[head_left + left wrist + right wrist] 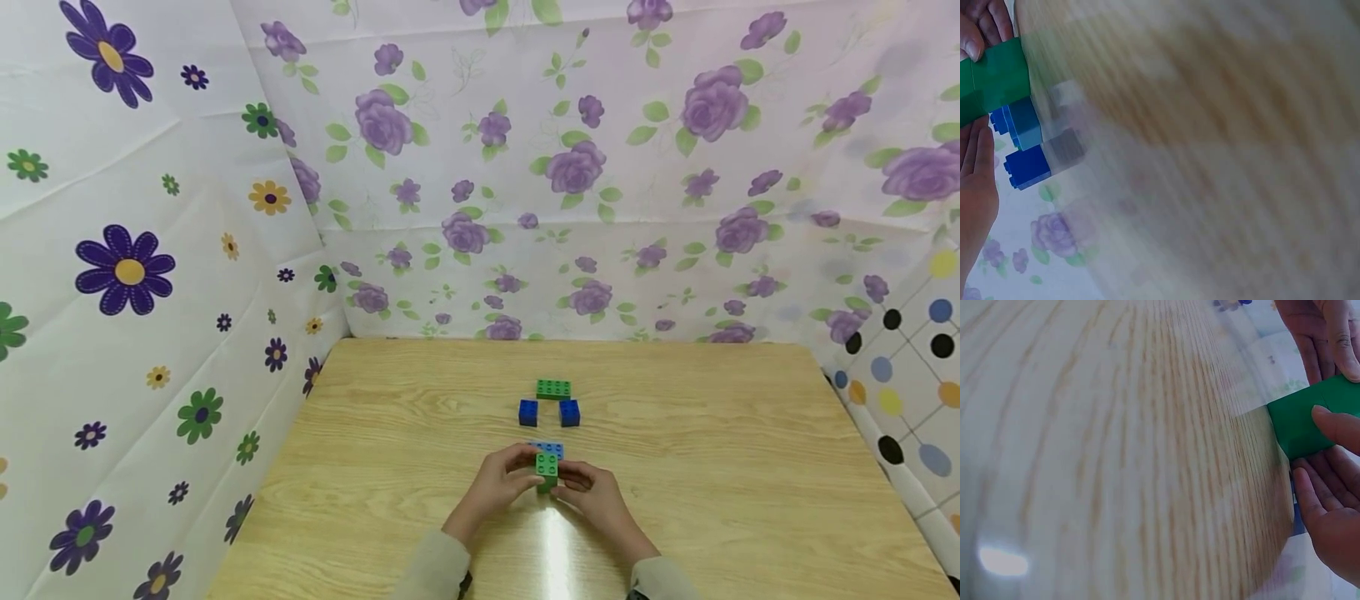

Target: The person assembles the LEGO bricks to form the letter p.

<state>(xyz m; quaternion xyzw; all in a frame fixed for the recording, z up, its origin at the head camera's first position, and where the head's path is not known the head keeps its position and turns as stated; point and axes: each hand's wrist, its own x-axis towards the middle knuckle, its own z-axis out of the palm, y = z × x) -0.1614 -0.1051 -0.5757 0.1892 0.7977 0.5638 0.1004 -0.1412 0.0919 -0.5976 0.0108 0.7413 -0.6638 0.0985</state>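
Observation:
In the head view a stack of green toy bricks (547,465), one with a studded 2x2 top over another, stands on the table between the two hands. The left hand (497,481) grips its left side, thumb in front. From the right, the right hand (595,493) holds it with thumb and fingers; the right wrist view shows this thumb (1338,428) pressed on the green side face. A seam between the bricks shows in the left wrist view on the green stack (1000,74). Just behind lies a lighter blue brick (551,448), partly covered by the stack and left fingers.
Farther back stand two dark blue square bricks, a left one (528,412) and a right one (569,412), with a gap between them. Behind these lies a long green brick (553,389). Flowered cloth (465,233) hangs along the wooden table's (375,467) back edge.

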